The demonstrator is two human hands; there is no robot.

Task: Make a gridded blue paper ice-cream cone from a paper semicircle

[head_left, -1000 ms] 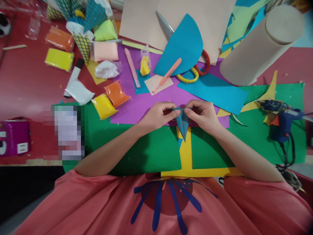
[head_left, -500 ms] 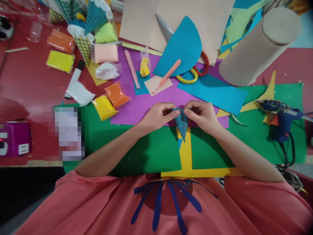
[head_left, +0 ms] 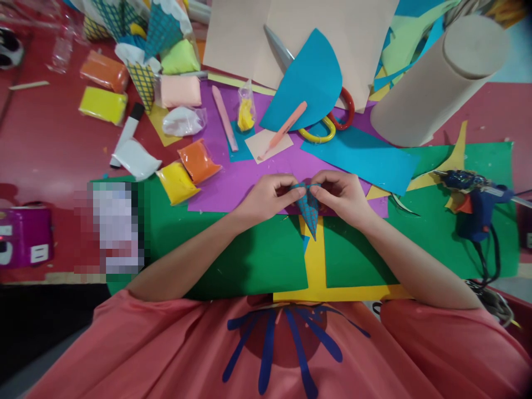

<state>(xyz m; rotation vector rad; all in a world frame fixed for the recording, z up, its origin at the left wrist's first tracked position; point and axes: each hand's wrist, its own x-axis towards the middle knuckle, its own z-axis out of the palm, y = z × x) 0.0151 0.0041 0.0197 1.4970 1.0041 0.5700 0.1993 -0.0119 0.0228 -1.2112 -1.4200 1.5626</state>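
A small blue cone with a dark grid pattern (head_left: 309,213) hangs point down between my hands. My left hand (head_left: 276,194) pinches its upper left rim between thumb and fingers. On the opposite side of the rim, my right hand (head_left: 338,194) has a similar pinch. Under the cone lie a purple sheet (head_left: 224,188) and a yellow strip (head_left: 316,266) between green sheets (head_left: 257,255). An orange pen (head_left: 286,127) rests beyond the hands, partly over a blue paper piece (head_left: 311,83).
Scissors (head_left: 347,108) lie partly under the blue paper. A wide tube (head_left: 432,83) and a blue glue gun (head_left: 482,210) are at the right. Clay packets (head_left: 178,182) and more patterned cones (head_left: 141,80) are at the left. A pink marker (head_left: 225,117) lies farther back.
The cone is turned very slightly, its tip a little farther right. My right hand has shifted slightly left; both hands keep their pinch.
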